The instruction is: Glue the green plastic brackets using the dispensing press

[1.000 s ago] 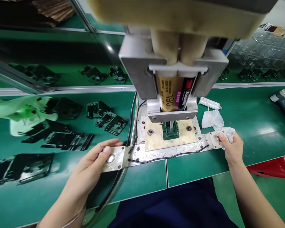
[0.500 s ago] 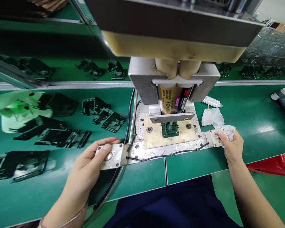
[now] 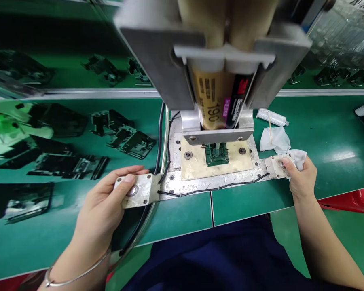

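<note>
A metal press fixture [image 3: 200, 184] sits on the green bench with a round button at each end. My left hand [image 3: 104, 206] lies on the left plate, thumb beside the left button [image 3: 132, 190], fingers stretched out. My right hand [image 3: 301, 180] is curled round a white cloth [image 3: 299, 157], its thumb on the right button [image 3: 282, 164]. Above the middle, a grey metal holder [image 3: 157, 60] carries a twin adhesive cartridge [image 3: 221, 101] marked 190. Its tip stands over a small green part [image 3: 217, 154] seated in the tan plate [image 3: 194, 163].
Several black plastic parts [image 3: 69, 165] lie on the bench to the left, with a green-white object [image 3: 6, 129] at the far left. A crumpled white wipe [image 3: 274, 139] and a small tube [image 3: 273, 117] lie right of the fixture. Black cables [image 3: 159, 137] run past its left side.
The view has moved closer to the cartridge holder, which now fills the top of the frame. Both hands stay on the buttons at the fixture's ends.
</note>
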Demonstrator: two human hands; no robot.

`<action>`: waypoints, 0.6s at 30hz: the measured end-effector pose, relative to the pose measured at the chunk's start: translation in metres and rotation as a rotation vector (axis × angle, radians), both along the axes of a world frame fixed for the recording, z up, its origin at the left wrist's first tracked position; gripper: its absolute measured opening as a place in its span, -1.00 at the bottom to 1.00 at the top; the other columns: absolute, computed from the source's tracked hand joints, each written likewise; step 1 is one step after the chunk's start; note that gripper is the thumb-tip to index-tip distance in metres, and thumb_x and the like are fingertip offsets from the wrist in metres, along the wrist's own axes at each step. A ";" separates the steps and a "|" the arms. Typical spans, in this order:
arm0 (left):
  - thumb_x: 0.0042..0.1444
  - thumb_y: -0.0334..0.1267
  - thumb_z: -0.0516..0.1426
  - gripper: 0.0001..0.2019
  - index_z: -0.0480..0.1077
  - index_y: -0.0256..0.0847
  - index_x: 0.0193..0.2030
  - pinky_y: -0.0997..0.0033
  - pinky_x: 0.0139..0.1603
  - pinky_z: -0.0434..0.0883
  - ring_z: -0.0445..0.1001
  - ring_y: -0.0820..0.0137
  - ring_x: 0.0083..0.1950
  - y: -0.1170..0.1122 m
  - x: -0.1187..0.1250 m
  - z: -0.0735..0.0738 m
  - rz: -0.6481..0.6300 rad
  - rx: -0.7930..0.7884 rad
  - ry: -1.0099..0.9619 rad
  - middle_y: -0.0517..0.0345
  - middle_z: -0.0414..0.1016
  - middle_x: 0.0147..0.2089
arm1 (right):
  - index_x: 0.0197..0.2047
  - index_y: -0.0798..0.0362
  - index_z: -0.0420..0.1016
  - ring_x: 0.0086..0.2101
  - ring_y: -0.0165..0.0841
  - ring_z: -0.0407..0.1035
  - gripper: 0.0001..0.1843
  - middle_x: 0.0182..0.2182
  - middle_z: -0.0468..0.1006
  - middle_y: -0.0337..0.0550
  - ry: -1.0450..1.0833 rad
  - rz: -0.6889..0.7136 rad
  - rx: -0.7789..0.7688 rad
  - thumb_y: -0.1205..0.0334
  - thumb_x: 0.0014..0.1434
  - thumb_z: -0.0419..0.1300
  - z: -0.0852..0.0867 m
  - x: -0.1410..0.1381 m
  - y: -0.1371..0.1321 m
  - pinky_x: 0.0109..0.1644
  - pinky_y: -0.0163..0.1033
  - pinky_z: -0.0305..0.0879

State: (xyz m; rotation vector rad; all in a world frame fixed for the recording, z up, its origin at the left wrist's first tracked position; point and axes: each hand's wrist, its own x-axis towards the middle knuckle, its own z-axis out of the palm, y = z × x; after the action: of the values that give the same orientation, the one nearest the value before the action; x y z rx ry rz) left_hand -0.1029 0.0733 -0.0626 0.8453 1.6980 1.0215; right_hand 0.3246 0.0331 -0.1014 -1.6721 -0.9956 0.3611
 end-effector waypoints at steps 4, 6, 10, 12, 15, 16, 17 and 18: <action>-0.09 0.04 0.41 -0.55 0.60 -0.15 -0.10 0.71 -0.41 0.48 0.53 0.44 -0.30 -0.005 0.007 0.003 0.025 0.074 0.048 0.06 0.64 -0.14 | -0.29 0.09 0.55 -0.38 -0.37 0.32 -0.57 -0.41 0.49 -0.26 0.007 0.003 0.045 -0.09 -0.03 0.48 0.004 0.000 0.001 -0.27 -0.26 0.26; 0.01 -0.11 0.33 -0.69 0.60 -0.18 -0.11 0.74 -0.46 0.45 0.51 0.48 -0.36 -0.006 0.012 0.005 0.035 0.115 0.081 0.07 0.63 -0.19 | -0.33 0.11 0.54 -0.40 -0.40 0.28 -0.57 -0.43 0.45 -0.28 0.010 -0.005 0.070 -0.07 -0.05 0.49 0.006 0.000 0.003 -0.28 -0.27 0.23; 0.05 -0.24 0.25 -0.76 0.62 -0.23 -0.14 0.78 -0.56 0.36 0.44 0.55 -0.46 -0.006 0.017 0.005 0.045 0.200 0.142 0.09 0.61 -0.27 | -0.33 0.12 0.54 -0.42 -0.41 0.27 -0.54 -0.45 0.43 -0.30 0.027 -0.004 0.096 -0.07 -0.10 0.50 0.008 0.001 0.006 -0.28 -0.26 0.22; 0.04 -0.25 0.25 -0.76 0.62 -0.23 -0.14 0.78 -0.56 0.37 0.45 0.55 -0.45 -0.006 0.017 0.004 0.043 0.218 0.151 0.09 0.61 -0.28 | -0.34 0.11 0.54 -0.43 -0.42 0.26 -0.55 -0.46 0.43 -0.31 0.024 -0.009 0.103 -0.07 -0.12 0.50 0.008 0.002 0.007 -0.28 -0.26 0.21; 0.05 -0.26 0.25 -0.76 0.62 -0.23 -0.13 0.77 -0.56 0.38 0.47 0.54 -0.45 -0.005 0.016 0.003 0.032 0.241 0.147 0.09 0.61 -0.28 | -0.35 0.11 0.54 -0.43 -0.43 0.26 -0.57 -0.47 0.43 -0.32 0.037 -0.010 0.127 -0.03 -0.13 0.51 0.008 0.003 0.007 -0.29 -0.27 0.19; 0.04 -0.26 0.25 -0.76 0.62 -0.23 -0.13 0.77 -0.57 0.38 0.47 0.54 -0.46 -0.006 0.016 0.003 0.030 0.245 0.145 0.09 0.62 -0.28 | -0.35 0.11 0.54 -0.43 -0.43 0.25 -0.57 -0.47 0.43 -0.32 0.047 -0.008 0.132 -0.02 -0.13 0.51 0.008 0.003 0.007 -0.29 -0.27 0.19; 0.04 -0.26 0.25 -0.76 0.62 -0.23 -0.13 0.77 -0.57 0.38 0.48 0.54 -0.46 -0.006 0.015 0.002 0.030 0.246 0.141 0.09 0.62 -0.28 | -0.35 0.11 0.54 -0.44 -0.43 0.25 -0.57 -0.48 0.43 -0.33 0.054 -0.006 0.131 -0.02 -0.13 0.51 0.009 0.003 0.007 -0.30 -0.27 0.19; 0.04 -0.26 0.25 -0.76 0.62 -0.24 -0.14 0.76 -0.57 0.39 0.48 0.54 -0.46 -0.006 0.015 0.002 0.032 0.244 0.137 0.09 0.62 -0.28 | -0.34 0.11 0.54 -0.43 -0.43 0.25 -0.57 -0.47 0.43 -0.33 0.057 -0.006 0.126 -0.02 -0.13 0.51 0.009 0.002 0.006 -0.29 -0.27 0.19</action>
State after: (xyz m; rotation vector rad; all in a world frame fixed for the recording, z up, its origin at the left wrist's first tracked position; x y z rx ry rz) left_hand -0.0879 0.0672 -0.0607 1.0694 1.7275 1.2343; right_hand 0.3270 0.0393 -0.0928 -1.5426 -0.9519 0.3331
